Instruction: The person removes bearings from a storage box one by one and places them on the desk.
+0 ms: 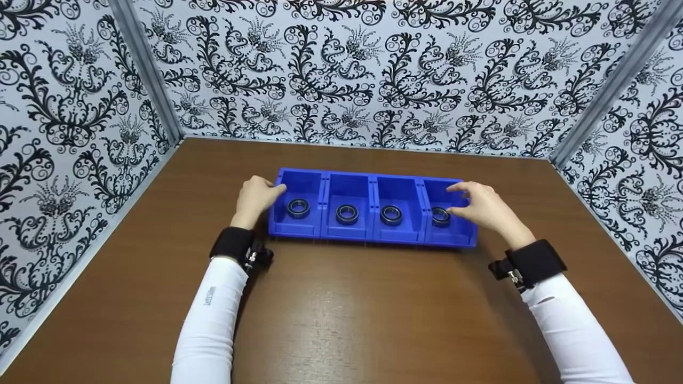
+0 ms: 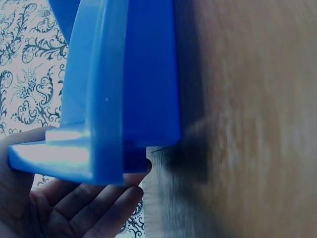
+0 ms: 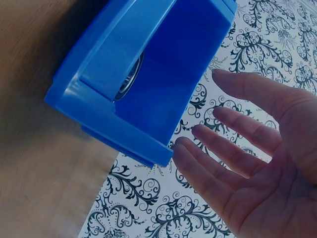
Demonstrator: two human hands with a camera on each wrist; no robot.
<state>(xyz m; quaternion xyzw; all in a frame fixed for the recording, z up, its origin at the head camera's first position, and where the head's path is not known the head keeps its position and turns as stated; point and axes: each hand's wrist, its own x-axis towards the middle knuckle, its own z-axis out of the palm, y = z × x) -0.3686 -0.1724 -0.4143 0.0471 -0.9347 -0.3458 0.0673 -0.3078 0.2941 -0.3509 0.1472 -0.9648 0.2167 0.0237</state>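
A long blue bin unit (image 1: 347, 234) with side-by-side compartments lies across the table. Every compartment has one black-and-silver ball bearing: the left one (image 1: 291, 209), two middle ones (image 1: 340, 214) (image 1: 384, 215) and the right one (image 1: 434, 217). My left hand (image 1: 256, 198) grips the unit's left end wall, thumb over the rim; in the left wrist view its fingers (image 2: 106, 210) pass along the far side of that wall. My right hand (image 1: 486, 208) is at the right end, thumb and fingers spread apart. The right wrist view shows the fingers (image 3: 230, 151) close beside the wall, not wrapped round it.
The brown wooden table (image 1: 341, 309) stretches in front of the unit and to both sides. Patterned black-and-white panels (image 1: 352, 69) stand behind it and at left and right, joined by grey metal posts (image 1: 147, 69). Black camera straps (image 1: 233, 244) circle both wrists.
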